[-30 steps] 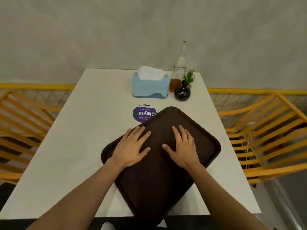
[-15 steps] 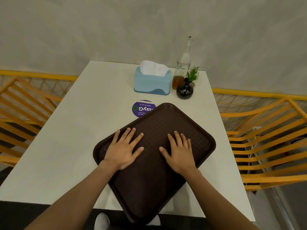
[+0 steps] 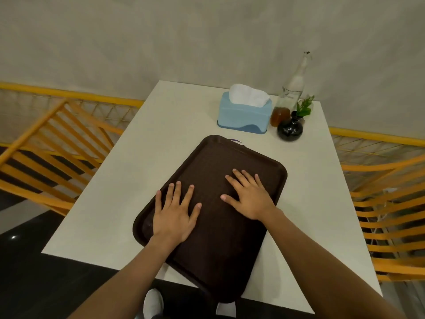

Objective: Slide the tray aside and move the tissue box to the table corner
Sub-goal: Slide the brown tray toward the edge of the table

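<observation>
1. Left hand (image 3: 174, 215): fingers spread flat, palm down on the brown tray (image 3: 213, 249), grasping nothing.
2. Right hand (image 3: 249, 199): likewise flat and open on the tray.
3. Tray: angled on the white table (image 3: 138, 162), its near corner overhanging the edge.
4. Blue tissue box (image 3: 243, 115): beyond the fingertips, just beside a bottle (image 3: 290, 95) and a dark vase (image 3: 289, 130).

Both hands — left hand (image 3: 174, 214), right hand (image 3: 249, 197) — flat on brown tray (image 3: 213, 238), tissue box (image 3: 244, 113) beyond

Single head view, looking forward-down from near table (image 3: 147, 171) edge, close above forearms.
</observation>
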A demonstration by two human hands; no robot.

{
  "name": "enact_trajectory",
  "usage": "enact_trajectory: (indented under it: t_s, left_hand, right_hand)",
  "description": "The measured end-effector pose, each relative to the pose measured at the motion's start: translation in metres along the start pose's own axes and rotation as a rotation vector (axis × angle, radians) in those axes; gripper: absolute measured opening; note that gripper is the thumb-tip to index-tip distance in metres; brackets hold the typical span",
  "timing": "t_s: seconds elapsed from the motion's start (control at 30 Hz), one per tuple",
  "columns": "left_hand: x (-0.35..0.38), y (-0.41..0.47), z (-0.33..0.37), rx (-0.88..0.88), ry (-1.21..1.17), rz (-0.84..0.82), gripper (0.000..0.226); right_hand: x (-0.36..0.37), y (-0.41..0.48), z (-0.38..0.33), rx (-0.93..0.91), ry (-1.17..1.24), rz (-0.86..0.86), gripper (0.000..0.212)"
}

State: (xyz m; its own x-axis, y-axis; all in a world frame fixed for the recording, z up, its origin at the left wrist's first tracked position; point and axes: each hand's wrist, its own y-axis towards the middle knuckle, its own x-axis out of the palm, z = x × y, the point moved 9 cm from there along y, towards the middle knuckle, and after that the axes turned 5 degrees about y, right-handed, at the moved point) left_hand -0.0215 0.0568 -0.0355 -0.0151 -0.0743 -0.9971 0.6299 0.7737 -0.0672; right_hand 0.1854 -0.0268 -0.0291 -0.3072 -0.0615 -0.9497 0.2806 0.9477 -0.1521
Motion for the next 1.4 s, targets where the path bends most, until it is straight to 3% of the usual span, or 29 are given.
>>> enact_trajectory:
  t_s: [0.1,0.2,0.37,0.53,0.67,0.83,1.4]
  left_hand:
    - [-0.001,0.001,-0.018,-0.051,-0.028,-0.041,0.073]
    - [-0.008,0.007,-0.036,-0.046,-0.027,-0.05,0.075]
    - [-0.031,0.029,-0.07,0.096,-0.011,0.053,0.065]
    - [-0.037,0.047,-0.091,0.229,0.006,0.063,0.059]
    - [-0.039,0.054,-0.106,0.29,-0.028,0.087,0.06]
    - [-0.034,0.043,-0.134,0.311,-0.057,0.14,0.056]
    - [-0.019,0.049,-0.208,-0.03,-0.203,0.09,0.057]
  right_hand:
    - [-0.011,0.008,-0.016,0.033,0.046,0.057,0.075]
    - [-0.026,-0.007,-0.021,0.141,0.212,0.228,0.065]
    - [-0.025,-0.075,-0.016,0.478,0.236,0.471,0.056]
    - [0.011,-0.095,-0.035,0.69,0.213,0.353,0.063]
    - [0.021,-0.091,-0.05,0.773,0.187,0.372,0.061]
    - [0.024,-0.084,-0.064,0.795,0.196,0.436,0.057]
    - [0.017,0.008,-0.078,0.59,0.109,0.323,0.056]
